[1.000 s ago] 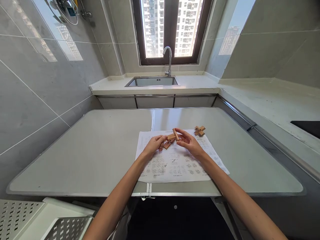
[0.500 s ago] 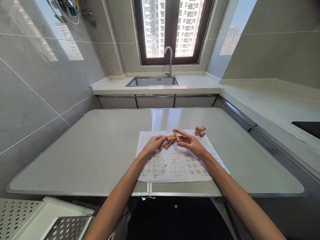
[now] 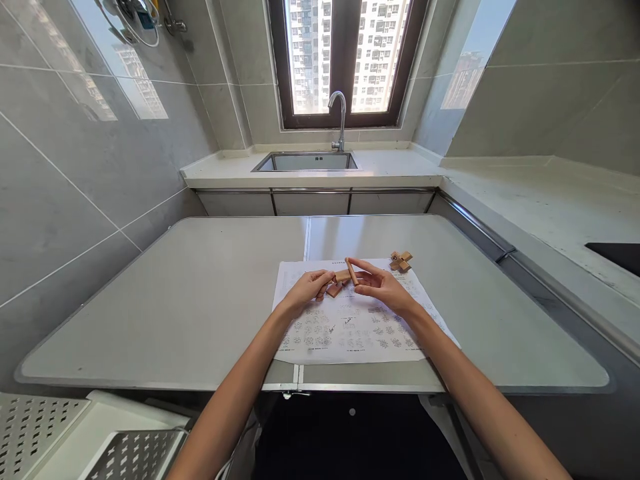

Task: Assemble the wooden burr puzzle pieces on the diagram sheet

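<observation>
My left hand pinches a small cluster of wooden puzzle pieces just above a printed instruction sheet. My right hand holds a single wooden stick piece tilted upright, its lower end touching the cluster. An assembled wooden cross-shaped puzzle lies on the sheet's far right corner, apart from both hands.
The sheet lies on a grey table with a seam down its middle. Behind it a counter holds a steel sink and faucet under a window. A perforated white rack sits at lower left; a counter runs along the right.
Both hands stay nearly in place; the right hand has pressed the stick piece slightly closer to the cluster in the left hand. The view has shifted a little.
</observation>
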A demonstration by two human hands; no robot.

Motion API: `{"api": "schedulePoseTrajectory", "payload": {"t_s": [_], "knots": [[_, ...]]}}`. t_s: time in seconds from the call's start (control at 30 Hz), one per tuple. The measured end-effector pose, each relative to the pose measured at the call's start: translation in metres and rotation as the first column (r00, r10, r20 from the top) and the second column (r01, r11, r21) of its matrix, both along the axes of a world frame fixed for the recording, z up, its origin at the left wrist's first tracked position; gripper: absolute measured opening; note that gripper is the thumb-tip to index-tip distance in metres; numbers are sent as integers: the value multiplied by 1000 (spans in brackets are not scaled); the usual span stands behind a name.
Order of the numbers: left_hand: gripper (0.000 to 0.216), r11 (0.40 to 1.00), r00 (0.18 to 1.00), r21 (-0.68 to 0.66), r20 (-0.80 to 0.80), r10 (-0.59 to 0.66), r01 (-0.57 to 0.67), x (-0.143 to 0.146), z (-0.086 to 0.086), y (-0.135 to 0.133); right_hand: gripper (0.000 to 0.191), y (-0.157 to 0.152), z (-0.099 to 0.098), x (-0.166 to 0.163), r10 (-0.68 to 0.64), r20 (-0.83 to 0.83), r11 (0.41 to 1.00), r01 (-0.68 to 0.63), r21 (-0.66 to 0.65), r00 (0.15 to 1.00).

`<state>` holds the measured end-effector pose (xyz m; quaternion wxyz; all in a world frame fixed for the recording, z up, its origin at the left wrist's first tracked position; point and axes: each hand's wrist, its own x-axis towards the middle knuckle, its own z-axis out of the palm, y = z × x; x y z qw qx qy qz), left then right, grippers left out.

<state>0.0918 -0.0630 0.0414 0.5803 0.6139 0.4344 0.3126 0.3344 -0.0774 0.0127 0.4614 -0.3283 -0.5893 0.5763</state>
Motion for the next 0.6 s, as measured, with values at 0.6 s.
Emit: {"api": "schedulePoseTrajectory", "payload": {"t_s": [0.6], "knots": [[47, 998, 997, -18, 51, -53, 54, 7, -4, -3, 84, -3, -2, 4, 75, 81, 996, -70, -62, 994]]}}
